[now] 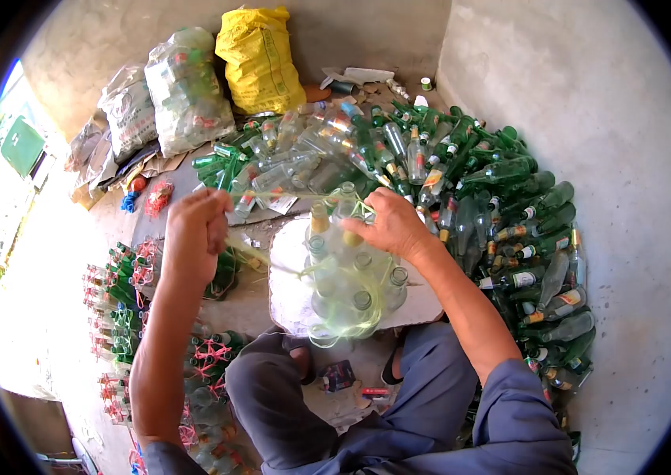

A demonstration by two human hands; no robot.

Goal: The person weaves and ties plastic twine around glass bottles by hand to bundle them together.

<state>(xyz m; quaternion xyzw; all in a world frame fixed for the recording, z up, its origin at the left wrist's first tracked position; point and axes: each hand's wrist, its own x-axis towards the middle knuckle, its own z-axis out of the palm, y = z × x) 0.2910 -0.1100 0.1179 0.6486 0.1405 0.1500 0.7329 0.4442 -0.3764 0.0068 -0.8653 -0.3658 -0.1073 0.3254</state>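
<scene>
Several clear glass bottles stand upright in a tight cluster on a white block in front of my knees. Pale yellow-green plastic twine loops around them and lies bunched at their near side. My left hand is closed on one stretch of the twine, raised to the left of the bottles. A taut strand runs from it across to my right hand. That hand is closed on the twine beside the bottle necks, at the cluster's far right.
A large heap of green and clear bottles lies behind and to the right. Bundles tied with pink string stand at the left. A yellow sack and a clear bag of bottles lean on the back wall.
</scene>
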